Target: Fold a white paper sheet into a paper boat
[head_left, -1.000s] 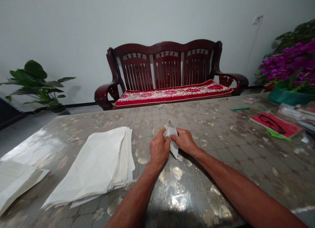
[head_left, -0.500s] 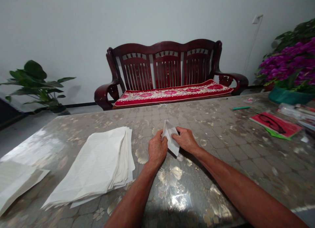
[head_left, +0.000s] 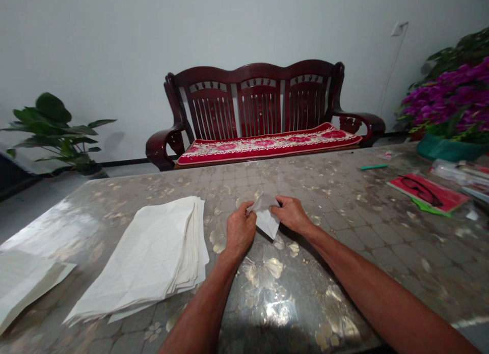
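L hand (head_left: 240, 227) pinches the left side of the folded paper (head_left: 268, 220); R hand (head_left: 293, 215) pinches its right side, thumb on top. Paper's btwn both hands, mid-bench (head_left: 336, 188), one corner pointing twd the person. Stack (head_left: 147, 249) lies L of L hand, apart; pen (head_left: 373, 167) & red book (head_left: 433, 195) w/ glasses (head_left: 421, 190) on top, far R.

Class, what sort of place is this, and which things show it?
Probably a living room in a home: a carved wooden bench with a red patterned seat cover stands by the wall, and a leafy plant stands on the floor.
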{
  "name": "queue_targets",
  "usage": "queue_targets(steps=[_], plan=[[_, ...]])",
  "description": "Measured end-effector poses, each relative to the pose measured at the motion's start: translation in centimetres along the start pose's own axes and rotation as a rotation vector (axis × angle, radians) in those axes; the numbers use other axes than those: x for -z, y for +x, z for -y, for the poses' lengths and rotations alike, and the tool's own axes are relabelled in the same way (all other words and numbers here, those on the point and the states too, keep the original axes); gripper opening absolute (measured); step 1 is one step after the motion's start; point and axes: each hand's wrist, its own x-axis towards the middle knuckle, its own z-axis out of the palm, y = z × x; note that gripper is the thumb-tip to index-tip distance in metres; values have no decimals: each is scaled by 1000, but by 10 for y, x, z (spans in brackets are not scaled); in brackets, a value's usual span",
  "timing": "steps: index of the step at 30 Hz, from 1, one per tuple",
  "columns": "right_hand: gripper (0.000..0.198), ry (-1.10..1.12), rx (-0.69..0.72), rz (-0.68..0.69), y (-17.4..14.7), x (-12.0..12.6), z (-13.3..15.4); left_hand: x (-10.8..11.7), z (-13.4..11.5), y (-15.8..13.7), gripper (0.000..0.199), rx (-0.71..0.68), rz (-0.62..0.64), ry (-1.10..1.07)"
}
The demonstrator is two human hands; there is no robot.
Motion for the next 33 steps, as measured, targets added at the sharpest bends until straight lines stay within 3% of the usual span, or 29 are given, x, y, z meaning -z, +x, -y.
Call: queue_targets(steps=[4,10,15,21,27,33], plan=[[20,41,31,22,1,-2,-5,2,3,1,36,-12,9,5],[27,-53,189,-14,0,-2,-10,4,9,-1,34,-152,-41,152],[27,-51,235,-12,-1,-2,-10,3,14,0,36,-214,-62,152],[17,0,124,-30,-1,-8,-6,-3,10,1,31,-169,-44,53],[20,-92,9,-109,-6,-12,6,-10,1,-4,29,-143,-42,-25],[15,-20,-55,-90,-6,-17,9,-10,-4,-7,34,-49,-53,81]])
